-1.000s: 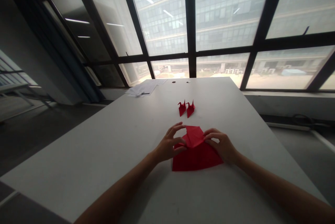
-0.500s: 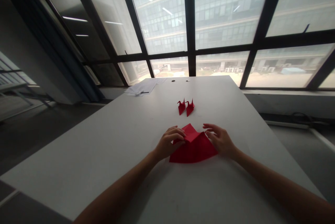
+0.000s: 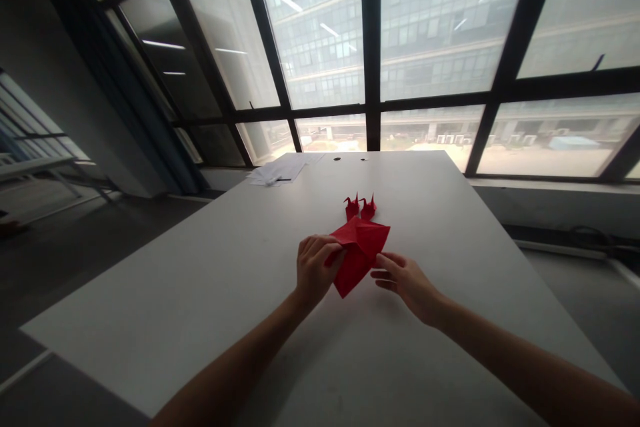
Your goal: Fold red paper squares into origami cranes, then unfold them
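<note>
The person's left hand [image 3: 316,267] was closed, its fingers curled inward, pinching the left side of a folded sheet of red paper [image 3: 354,266]. The right hand [image 3: 407,286] was partly open, palm turned inward and fingers loosely apart, with the topmost fingertips at the paper's right edge; whether they pressed on it could not be told. Between the two hands, the red paper showed creased flaps across its upper part, one corner pointing out to the upper right and another pointing down toward the person. Whether its underside touched the table could not be made out.

Just beyond the paper stood two small red folded cranes, the left crane [image 3: 352,208] close beside the right crane [image 3: 369,208], their lower parts partly hidden behind the paper's upper edge. All of this was over a long white table [image 3: 225,294]. Near its far left corner lay loose white sheets [image 3: 277,169] with a thin dark object [image 3: 283,180] on them. Past the table's far end rose a dark window frame [image 3: 373,80], and to the left hung a blue curtain [image 3: 125,94].
</note>
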`<state>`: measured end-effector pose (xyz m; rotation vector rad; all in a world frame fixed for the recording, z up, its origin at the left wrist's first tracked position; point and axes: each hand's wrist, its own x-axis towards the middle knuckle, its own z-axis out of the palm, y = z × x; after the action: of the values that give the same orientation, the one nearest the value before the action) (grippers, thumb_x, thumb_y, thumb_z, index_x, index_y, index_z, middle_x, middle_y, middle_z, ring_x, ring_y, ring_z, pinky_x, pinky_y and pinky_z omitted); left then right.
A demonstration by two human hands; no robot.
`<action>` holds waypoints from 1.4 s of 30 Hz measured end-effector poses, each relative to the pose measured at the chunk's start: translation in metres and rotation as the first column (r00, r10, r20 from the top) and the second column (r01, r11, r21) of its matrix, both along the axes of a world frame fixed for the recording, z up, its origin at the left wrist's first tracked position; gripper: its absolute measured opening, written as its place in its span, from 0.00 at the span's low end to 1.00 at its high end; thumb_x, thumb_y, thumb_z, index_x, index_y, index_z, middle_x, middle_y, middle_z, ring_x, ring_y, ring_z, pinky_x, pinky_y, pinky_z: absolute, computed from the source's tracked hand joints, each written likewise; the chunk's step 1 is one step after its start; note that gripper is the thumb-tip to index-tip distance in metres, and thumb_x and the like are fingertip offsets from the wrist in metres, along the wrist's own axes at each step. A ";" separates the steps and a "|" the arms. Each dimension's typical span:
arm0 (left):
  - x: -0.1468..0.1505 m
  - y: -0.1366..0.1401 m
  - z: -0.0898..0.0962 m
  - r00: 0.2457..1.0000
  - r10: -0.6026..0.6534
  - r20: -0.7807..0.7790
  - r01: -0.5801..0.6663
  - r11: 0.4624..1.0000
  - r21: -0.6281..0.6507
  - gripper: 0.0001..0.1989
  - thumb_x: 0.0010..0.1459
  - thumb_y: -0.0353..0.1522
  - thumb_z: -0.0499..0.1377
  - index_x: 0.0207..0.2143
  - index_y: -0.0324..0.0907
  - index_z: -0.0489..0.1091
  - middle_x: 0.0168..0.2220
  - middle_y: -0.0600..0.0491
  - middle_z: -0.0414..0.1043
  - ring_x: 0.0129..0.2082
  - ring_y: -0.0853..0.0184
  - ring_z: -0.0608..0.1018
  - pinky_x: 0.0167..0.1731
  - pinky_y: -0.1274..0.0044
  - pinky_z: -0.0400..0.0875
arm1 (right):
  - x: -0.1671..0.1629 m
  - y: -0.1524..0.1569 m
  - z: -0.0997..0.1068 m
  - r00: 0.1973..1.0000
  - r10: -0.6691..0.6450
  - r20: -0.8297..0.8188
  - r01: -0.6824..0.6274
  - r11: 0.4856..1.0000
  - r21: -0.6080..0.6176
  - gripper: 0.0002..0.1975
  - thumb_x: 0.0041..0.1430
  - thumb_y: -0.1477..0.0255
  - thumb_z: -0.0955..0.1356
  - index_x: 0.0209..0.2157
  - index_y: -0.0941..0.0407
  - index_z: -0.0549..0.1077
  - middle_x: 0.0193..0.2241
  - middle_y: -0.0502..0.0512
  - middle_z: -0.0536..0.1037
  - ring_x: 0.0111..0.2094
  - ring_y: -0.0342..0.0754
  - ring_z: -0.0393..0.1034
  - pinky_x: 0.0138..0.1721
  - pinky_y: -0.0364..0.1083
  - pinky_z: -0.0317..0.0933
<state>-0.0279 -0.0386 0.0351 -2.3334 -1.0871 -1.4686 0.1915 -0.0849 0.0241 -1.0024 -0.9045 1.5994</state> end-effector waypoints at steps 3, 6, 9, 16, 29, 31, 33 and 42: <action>0.000 -0.002 0.002 0.999 0.028 -0.022 -0.027 0.999 0.025 0.02 0.59 0.31 0.64 0.33 0.44 0.74 0.36 0.53 0.79 0.38 0.63 0.77 0.47 0.67 0.66 | -0.014 0.009 -0.006 0.994 -0.091 -0.059 0.089 0.995 -0.038 0.18 0.48 0.64 0.78 0.40 0.56 0.76 0.37 0.58 0.80 0.37 0.49 0.74 0.39 0.48 0.68; -0.002 -0.001 0.002 0.999 0.044 -0.029 -0.043 0.999 0.029 0.02 0.59 0.31 0.64 0.33 0.45 0.74 0.36 0.53 0.79 0.39 0.63 0.77 0.49 0.66 0.65 | -0.019 0.016 -0.012 0.983 -0.158 -0.097 0.153 0.987 -0.054 0.19 0.43 0.70 0.79 0.38 0.56 0.75 0.34 0.56 0.80 0.33 0.46 0.73 0.38 0.46 0.67; -0.004 0.000 0.002 0.998 0.052 -0.024 -0.052 0.999 0.014 0.02 0.59 0.31 0.64 0.33 0.45 0.74 0.37 0.53 0.79 0.39 0.63 0.78 0.49 0.66 0.65 | -0.019 0.019 -0.018 0.972 -0.183 -0.147 0.176 0.983 -0.057 0.19 0.40 0.73 0.79 0.37 0.56 0.75 0.33 0.55 0.81 0.34 0.46 0.73 0.40 0.47 0.68; -0.004 0.004 -0.005 0.999 0.042 0.034 -0.039 0.996 -0.083 0.03 0.61 0.32 0.62 0.32 0.44 0.74 0.36 0.53 0.78 0.38 0.63 0.77 0.48 0.67 0.66 | -0.015 0.021 -0.026 0.953 -0.149 -0.262 0.139 0.989 -0.058 0.27 0.42 0.71 0.79 0.46 0.54 0.73 0.39 0.54 0.80 0.38 0.47 0.74 0.43 0.47 0.67; 0.005 -0.005 -0.003 0.906 -0.099 0.412 0.293 0.849 -0.440 0.08 0.60 0.36 0.62 0.31 0.41 0.73 0.33 0.52 0.73 0.33 0.67 0.75 0.32 0.78 0.72 | -0.007 0.013 -0.011 0.853 -0.378 0.360 0.037 0.732 0.680 0.15 0.51 0.66 0.75 0.42 0.48 0.79 0.50 0.56 0.74 0.54 0.57 0.64 0.57 0.56 0.58; 0.007 -0.009 -0.003 0.884 -0.093 0.458 0.338 0.804 -0.489 0.09 0.59 0.37 0.63 0.30 0.40 0.73 0.32 0.52 0.73 0.32 0.67 0.75 0.29 0.79 0.71 | -0.011 0.012 -0.016 0.857 -0.338 0.389 0.005 0.760 0.650 0.08 0.54 0.67 0.73 0.38 0.48 0.81 0.48 0.56 0.75 0.53 0.57 0.65 0.55 0.56 0.59; 0.008 -0.012 -0.003 0.841 -0.077 0.535 0.422 0.713 -0.561 0.10 0.58 0.38 0.64 0.31 0.40 0.72 0.32 0.52 0.74 0.30 0.67 0.76 0.28 0.78 0.71 | -0.013 0.013 -0.021 0.890 -0.271 0.367 0.005 0.811 0.585 0.06 0.57 0.67 0.71 0.35 0.50 0.81 0.47 0.57 0.75 0.50 0.56 0.67 0.51 0.55 0.63; 0.006 -0.018 0.000 0.641 -0.011 0.767 0.729 0.321 -0.605 0.23 0.54 0.39 0.68 0.50 0.45 0.66 0.42 0.51 0.74 0.35 0.64 0.79 0.32 0.75 0.75 | -0.001 0.012 -0.014 0.991 0.127 -0.044 -0.115 0.970 0.215 0.34 0.48 0.65 0.77 0.57 0.50 0.68 0.49 0.59 0.78 0.43 0.55 0.75 0.43 0.54 0.71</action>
<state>-0.0217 -0.0564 0.0352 -3.0145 -1.9936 -2.5385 0.1900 -0.0729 0.0098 -0.7608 -1.0892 1.5853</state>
